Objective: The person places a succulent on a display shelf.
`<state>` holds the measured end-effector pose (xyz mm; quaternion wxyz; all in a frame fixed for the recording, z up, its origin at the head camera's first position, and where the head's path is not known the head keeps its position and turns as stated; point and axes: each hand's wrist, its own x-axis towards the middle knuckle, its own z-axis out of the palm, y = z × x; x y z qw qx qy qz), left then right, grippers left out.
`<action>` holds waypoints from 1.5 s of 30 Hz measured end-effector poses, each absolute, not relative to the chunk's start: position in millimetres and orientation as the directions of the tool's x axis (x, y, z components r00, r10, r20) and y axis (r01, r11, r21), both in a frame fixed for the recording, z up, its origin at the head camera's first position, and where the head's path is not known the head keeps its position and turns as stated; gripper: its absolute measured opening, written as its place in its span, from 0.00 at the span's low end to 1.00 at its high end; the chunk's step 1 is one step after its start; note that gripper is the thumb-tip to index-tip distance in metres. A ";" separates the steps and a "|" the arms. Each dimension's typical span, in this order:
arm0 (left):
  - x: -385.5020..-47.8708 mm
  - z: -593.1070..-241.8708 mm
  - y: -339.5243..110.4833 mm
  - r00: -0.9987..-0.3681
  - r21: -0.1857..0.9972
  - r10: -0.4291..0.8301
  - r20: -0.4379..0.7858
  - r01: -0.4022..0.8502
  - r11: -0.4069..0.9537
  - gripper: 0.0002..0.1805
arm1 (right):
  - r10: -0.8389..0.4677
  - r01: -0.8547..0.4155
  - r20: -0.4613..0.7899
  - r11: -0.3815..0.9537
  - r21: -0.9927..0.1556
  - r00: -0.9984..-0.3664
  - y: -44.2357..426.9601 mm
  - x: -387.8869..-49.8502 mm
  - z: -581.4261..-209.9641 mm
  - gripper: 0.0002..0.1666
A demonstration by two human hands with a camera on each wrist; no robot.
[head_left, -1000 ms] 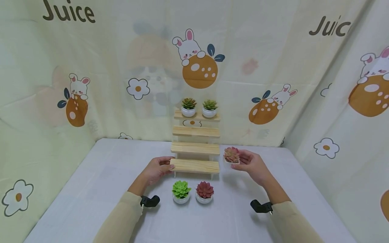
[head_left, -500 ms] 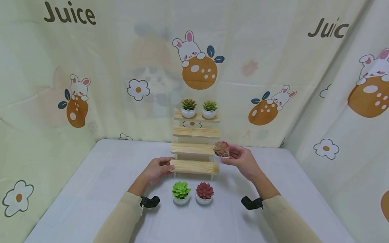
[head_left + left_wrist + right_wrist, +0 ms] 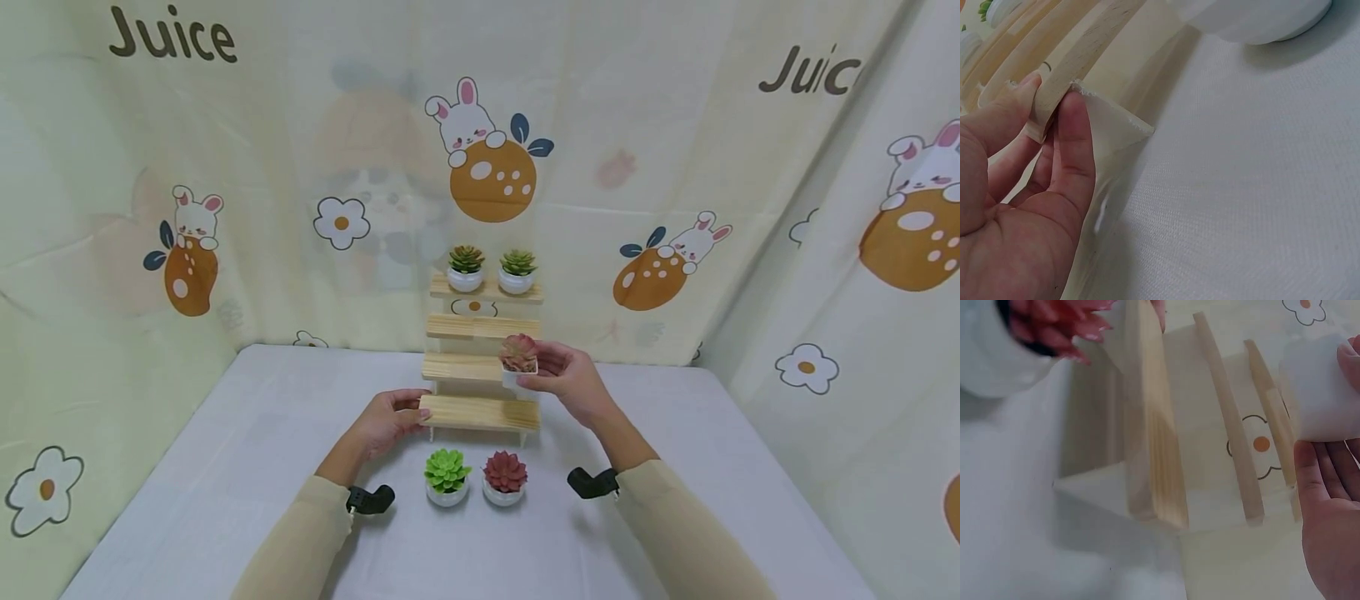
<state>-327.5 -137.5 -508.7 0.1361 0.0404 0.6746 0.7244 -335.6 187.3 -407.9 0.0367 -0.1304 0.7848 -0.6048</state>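
My right hand (image 3: 568, 379) grips a pinkish succulent (image 3: 518, 354) by its white square pot (image 3: 1319, 394), in front of the right part of the second-lowest step. The head view does not show whether the pot touches the wood. With thumb and fingers my left hand (image 3: 1035, 187) pinches the left end of the lowest board of a wooden stepped shelf (image 3: 480, 412). In front of the shelf a bright green succulent (image 3: 447, 469) and a dark red succulent (image 3: 506, 472) stand in round white pots on the table.
Two green succulents, one left (image 3: 466, 265) and one right (image 3: 517, 268), stand in white pots on the top step. A white cloth covers the table (image 3: 262, 433). Right behind the shelf hangs a printed curtain (image 3: 375, 317).
My right hand has carried the pinkish succulent leftward and slightly upward, from beside the shelf to in front of its steps. The left hand has stayed on the lowest board.
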 end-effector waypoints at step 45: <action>-330.8 -511.0 -137.9 -0.960 0.988 0.244 -0.137 -0.150 -0.035 0.28 | -0.248 -0.256 0.207 0.183 -0.949 -0.946 106.1 -399.8 -381.1 0.34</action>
